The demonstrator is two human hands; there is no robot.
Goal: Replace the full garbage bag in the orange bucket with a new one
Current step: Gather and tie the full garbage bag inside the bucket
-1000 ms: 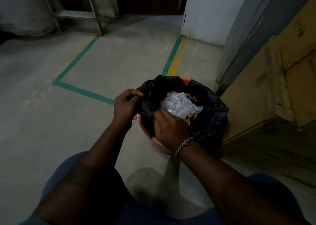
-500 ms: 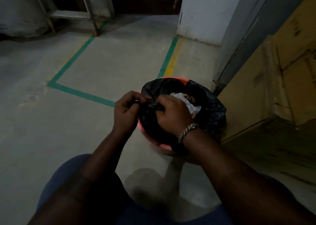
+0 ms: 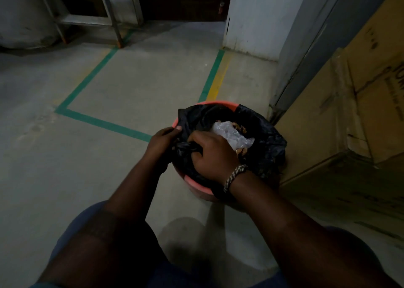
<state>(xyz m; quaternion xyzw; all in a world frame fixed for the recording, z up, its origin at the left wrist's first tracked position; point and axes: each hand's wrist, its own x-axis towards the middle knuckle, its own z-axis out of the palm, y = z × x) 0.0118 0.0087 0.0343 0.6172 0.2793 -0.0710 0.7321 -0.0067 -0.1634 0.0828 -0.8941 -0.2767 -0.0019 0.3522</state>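
An orange bucket (image 3: 197,186) stands on the concrete floor, lined with a black garbage bag (image 3: 265,150). Clear crumpled plastic (image 3: 230,135) and brown scraps lie on top of the rubbish inside. My left hand (image 3: 162,141) pinches the bag's edge at the bucket's left rim. My right hand (image 3: 213,154), with a braided bracelet on the wrist, grips a bunched fold of the same bag edge just beside it. The two hands almost touch over the near-left side of the bucket.
Large cardboard boxes (image 3: 358,104) stand close against the bucket's right side. A grey door frame (image 3: 306,53) and white wall are behind it. Green floor tape (image 3: 102,123) marks a rectangle to the left. A metal frame (image 3: 87,20) stands far back left. My knees fill the bottom.
My right hand moved from the near rim up and left to meet my left hand, gathering the bag's edge into a bunch. The orange far rim now shows.
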